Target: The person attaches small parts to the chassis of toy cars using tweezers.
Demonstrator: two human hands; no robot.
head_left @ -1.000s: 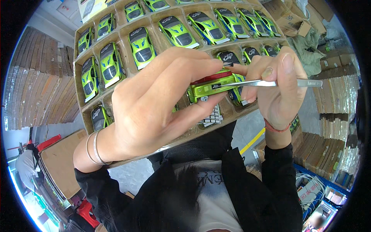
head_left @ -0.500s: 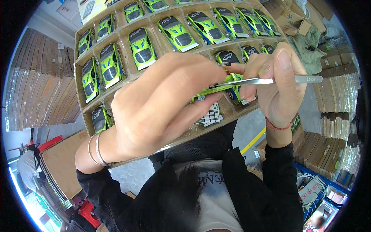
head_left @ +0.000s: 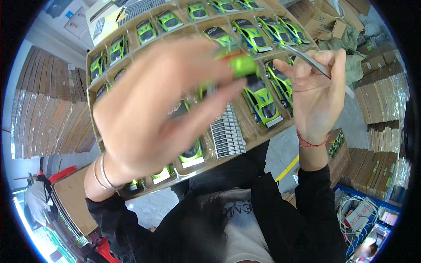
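Note:
My left hand (head_left: 144,101), smeared by motion, is raised above the tray with a green toy car (head_left: 242,65) pinched between its fingertips. Metal tweezers (head_left: 310,60) rest in my right hand (head_left: 319,94), palm turned up and their tips pointing toward the far side. Below both hands is a brown compartmented tray (head_left: 242,115). Several green toy cars with dark roofs sit in its compartments, one of them a toy car (head_left: 264,100) between my hands. A sheet of small black-and-white stickers (head_left: 228,133) lies in a near compartment. My left hand hides several compartments.
Stacked cardboard sheets (head_left: 52,105) rise at the left, with more flat cardboard (head_left: 368,162) at the right. An open carton (head_left: 322,24) stands at the far right. Beyond the tray's far edge are papers and a pen (head_left: 120,14). A blue crate with white cables (head_left: 357,210) is at lower right.
My left hand has lifted the car away from the tweezers. My right hand has turned palm up, tilting the tweezers. The sticker sheet and more of the near compartments now show.

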